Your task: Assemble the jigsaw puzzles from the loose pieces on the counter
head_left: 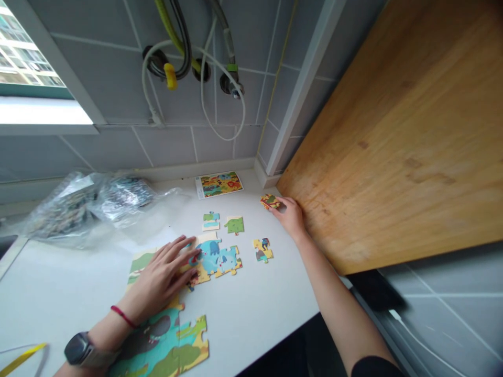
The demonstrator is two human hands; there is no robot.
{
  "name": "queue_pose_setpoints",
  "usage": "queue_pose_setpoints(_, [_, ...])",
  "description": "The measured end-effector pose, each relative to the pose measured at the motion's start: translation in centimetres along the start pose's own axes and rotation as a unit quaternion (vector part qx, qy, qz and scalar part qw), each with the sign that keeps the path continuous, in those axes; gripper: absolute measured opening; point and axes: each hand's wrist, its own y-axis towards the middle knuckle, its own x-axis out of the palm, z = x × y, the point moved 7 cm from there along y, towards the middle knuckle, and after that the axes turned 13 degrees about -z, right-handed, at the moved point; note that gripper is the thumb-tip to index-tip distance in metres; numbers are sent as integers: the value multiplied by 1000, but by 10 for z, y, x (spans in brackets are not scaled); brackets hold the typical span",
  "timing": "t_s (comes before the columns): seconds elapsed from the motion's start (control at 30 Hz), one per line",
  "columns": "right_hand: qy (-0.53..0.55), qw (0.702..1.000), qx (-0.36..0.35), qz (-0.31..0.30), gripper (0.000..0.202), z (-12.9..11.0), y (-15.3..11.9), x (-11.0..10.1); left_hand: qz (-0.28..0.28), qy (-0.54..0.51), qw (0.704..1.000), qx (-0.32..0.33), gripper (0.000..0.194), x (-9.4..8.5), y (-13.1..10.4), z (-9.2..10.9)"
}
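My left hand [167, 269], with a watch and a red band at the wrist, lies with spread fingers on the partly joined puzzle [173, 343]. Its fingertips touch the section with blue elephants [214, 257]. At the back right, my right hand [290, 213] pinches puzzle pieces [269, 201] between thumb and fingers, near the wooden board; how many is unclear. Between the hands, loose pieces lie on the white table: a green one [234, 224], a blue and green one [211, 221] and a yellow one [263, 250]. A picture card [220, 184] rests behind them.
Clear plastic bags of pieces [84, 204] lie at the back left of the table [43, 277]. A large wooden board [401, 136] stands along the right side. Hoses and a white cable [243, 112] hang on the tiled wall. Something yellow [23, 357] shows at the lower left.
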Motion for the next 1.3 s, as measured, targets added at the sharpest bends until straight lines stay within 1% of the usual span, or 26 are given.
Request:
queue_pose_setpoints(0.13, [24, 999, -29, 19, 39, -6, -3, -4, 4, -10, 1000, -5, 47, 2, 0, -2])
queue_pose_setpoints(0.27, [33, 999, -39, 16, 38, -13, -6, -7, 10, -25, 1000, -9, 46, 3, -1, -2])
queue_pose_setpoints(0.33, [46, 998, -44, 26, 36, -15, -6, -10, 12, -31, 999, -10, 46, 3, -2, -1])
queue_pose_setpoints(0.4, [73, 995, -50, 48, 36, -18, -7, -14, 13, -35, 999, -10, 45, 1, -2, 0])
queue_pose_setpoints(0.47, [134, 988, -58, 41, 38, -22, -9, -12, 14, -37, 999, -10, 44, 0, -1, 1])
queue_pose_setpoints(0.53, [223, 972, -72, -15, 42, -31, -12, 0, 19, -44, 999, -12, 42, -3, -1, 2])
queue_pose_setpoints(0.6, [307, 942, -89, -103, 45, -46, -19, 19, 27, -50, 998, -12, 41, -5, -1, 3])
queue_pose_setpoints(0.67, [347, 912, -105, -189, 46, -65, -29, 38, 31, -51, 998, -10, 40, -7, -1, 5])
queue_pose_setpoints(0.7, [343, 907, -112, -218, 47, -73, -34, 46, 32, -51, 998, -10, 39, -8, -1, 5])
queue_pose_setpoints(0.73, [322, 911, -116, -232, 48, -79, -38, 52, 31, -51, 998, -10, 38, -8, -1, 6])
queue_pose_setpoints(0.77, [286, 923, -119, -230, 49, -84, -40, 55, 29, -51, 998, -11, 38, -8, 0, 6])
queue_pose_setpoints(0.87, [158, 965, -124, -169, 46, -89, -40, 54, 21, -56, 998, -13, 37, -7, 0, 7])
queue_pose_setpoints(0.93, [100, 977, -125, -139, 38, -91, -39, 51, 16, -56, 998, -13, 38, -5, 0, 8])
queue_pose_setpoints(1.0, [52, 982, -121, -133, 36, -94, -40, 50, 15, -56, 998, -14, 38, -3, 0, 8])
queue_pose_setpoints(1.17, [-64, 980, -125, -144, 55, -115, -55, 58, 25, -68, 997, -12, 35, -2, 0, 10])
queue_pose_setpoints(1.23, [-90, 978, -128, -138, 53, -123, -59, 62, 27, -70, 997, -11, 35, -2, 0, 10])
queue_pose_setpoints(1.3, [-102, 977, -122, -143, 45, -125, -60, 65, 23, -70, 997, -12, 35, -3, 0, 11])
